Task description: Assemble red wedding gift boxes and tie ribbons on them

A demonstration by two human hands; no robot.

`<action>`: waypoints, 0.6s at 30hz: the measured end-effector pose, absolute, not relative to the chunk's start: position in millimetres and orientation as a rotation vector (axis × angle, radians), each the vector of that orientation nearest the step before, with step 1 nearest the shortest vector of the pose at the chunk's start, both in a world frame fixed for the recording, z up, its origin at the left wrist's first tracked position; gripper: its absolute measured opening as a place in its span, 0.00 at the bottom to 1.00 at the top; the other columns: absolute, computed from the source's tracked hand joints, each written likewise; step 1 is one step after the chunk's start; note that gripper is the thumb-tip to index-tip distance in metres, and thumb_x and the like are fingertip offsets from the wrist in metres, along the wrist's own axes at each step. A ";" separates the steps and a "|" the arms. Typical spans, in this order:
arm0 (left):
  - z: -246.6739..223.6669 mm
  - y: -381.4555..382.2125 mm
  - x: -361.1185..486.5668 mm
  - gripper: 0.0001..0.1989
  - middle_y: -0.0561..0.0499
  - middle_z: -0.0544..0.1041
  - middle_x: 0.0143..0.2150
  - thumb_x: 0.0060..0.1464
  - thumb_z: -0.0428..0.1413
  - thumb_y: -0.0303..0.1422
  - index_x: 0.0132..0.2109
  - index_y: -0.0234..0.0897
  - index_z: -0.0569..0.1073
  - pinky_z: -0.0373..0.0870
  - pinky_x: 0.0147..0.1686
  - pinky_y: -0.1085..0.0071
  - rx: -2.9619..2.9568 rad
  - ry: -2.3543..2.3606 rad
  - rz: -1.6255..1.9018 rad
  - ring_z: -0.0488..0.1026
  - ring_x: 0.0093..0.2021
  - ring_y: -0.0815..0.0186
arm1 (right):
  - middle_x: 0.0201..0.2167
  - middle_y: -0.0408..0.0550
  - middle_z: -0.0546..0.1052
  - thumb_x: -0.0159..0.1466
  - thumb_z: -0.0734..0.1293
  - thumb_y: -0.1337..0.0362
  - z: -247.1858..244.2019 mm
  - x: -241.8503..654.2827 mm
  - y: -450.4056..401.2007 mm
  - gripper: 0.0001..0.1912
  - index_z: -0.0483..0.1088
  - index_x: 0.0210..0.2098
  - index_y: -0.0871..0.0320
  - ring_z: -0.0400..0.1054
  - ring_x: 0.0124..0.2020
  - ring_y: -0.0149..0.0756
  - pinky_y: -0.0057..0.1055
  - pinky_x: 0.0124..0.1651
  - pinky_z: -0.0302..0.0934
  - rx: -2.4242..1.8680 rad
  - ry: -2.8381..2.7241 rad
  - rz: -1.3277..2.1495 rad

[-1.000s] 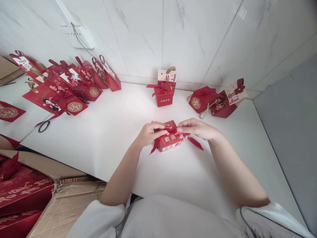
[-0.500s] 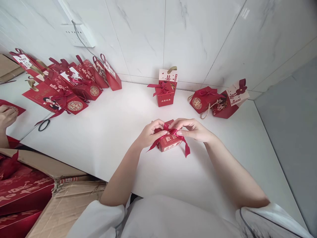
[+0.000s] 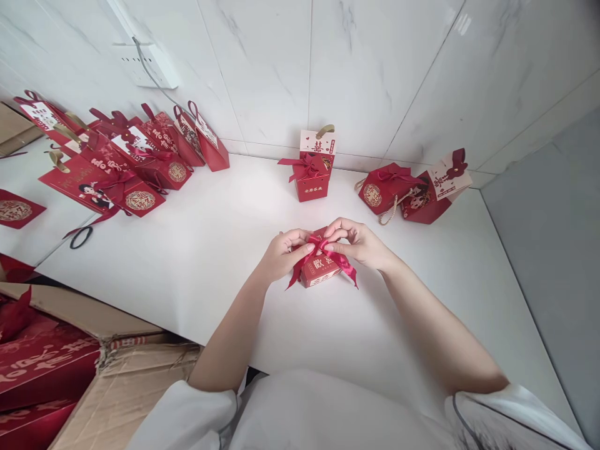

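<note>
A small red gift box (image 3: 323,267) with gold characters lies on the white table (image 3: 210,250) in front of me. A dark red satin ribbon (image 3: 347,270) forms a bow on top of it, and its two tails hang over the box's near side. My left hand (image 3: 287,253) pinches the left loop of the bow between thumb and fingers. On the other side, my right hand (image 3: 357,244) pinches the right loop the same way. Parts of the bow and the box's far edge are hidden behind my fingers.
Several red gift boxes (image 3: 140,150) crowd the left by the tiled wall. One box (image 3: 313,187) stands centre back, two more (image 3: 382,190) at right. A black ring, perhaps a scissor handle (image 3: 81,237), lies left. An open carton (image 3: 135,381) of red boxes stands lower left.
My right hand has shifted slightly left and up at the bow. The ribbon tails have swung inward. At far left, another person's hand has gone from view, leaving a red box.
</note>
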State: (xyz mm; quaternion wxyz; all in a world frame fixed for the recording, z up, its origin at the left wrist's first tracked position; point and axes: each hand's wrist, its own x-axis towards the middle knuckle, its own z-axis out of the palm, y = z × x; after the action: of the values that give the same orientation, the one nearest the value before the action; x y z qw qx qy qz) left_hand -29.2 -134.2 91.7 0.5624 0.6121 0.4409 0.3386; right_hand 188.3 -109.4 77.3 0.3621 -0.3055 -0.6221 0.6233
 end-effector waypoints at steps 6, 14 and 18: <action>88.1 -138.4 -19.4 0.10 0.47 0.79 0.48 0.56 0.56 0.39 0.41 0.40 0.78 0.66 0.56 0.54 1.519 1.160 0.906 0.75 0.49 0.57 | 0.31 0.46 0.78 0.57 0.72 0.54 81.8 188.3 -109.7 0.11 0.76 0.31 0.56 0.69 0.34 0.35 0.36 0.41 0.63 -0.833 -1.752 1.427; 86.8 -145.2 -7.8 0.05 0.51 0.80 0.43 0.55 0.57 0.36 0.35 0.43 0.78 0.34 0.68 0.44 1.778 1.390 0.988 0.74 0.49 0.58 | 0.29 0.42 0.74 0.54 0.74 0.54 81.7 184.3 -110.1 0.15 0.68 0.32 0.55 0.66 0.31 0.33 0.33 0.38 0.62 -0.847 -1.644 1.459; 90.5 -146.1 -11.4 0.04 0.50 0.78 0.46 0.54 0.57 0.33 0.34 0.41 0.77 0.39 0.68 0.47 1.887 1.373 0.969 0.74 0.49 0.60 | 0.29 0.42 0.73 0.56 0.73 0.56 83.6 180.9 -113.4 0.15 0.67 0.38 0.54 0.66 0.31 0.33 0.33 0.38 0.62 -0.870 -1.663 1.436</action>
State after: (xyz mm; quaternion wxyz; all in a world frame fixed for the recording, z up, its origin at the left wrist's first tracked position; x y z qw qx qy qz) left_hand -11.4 -146.1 90.5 0.3028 0.7118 0.5178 0.3655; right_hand 180.9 -113.4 83.6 0.3795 -0.3405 -0.6511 0.5623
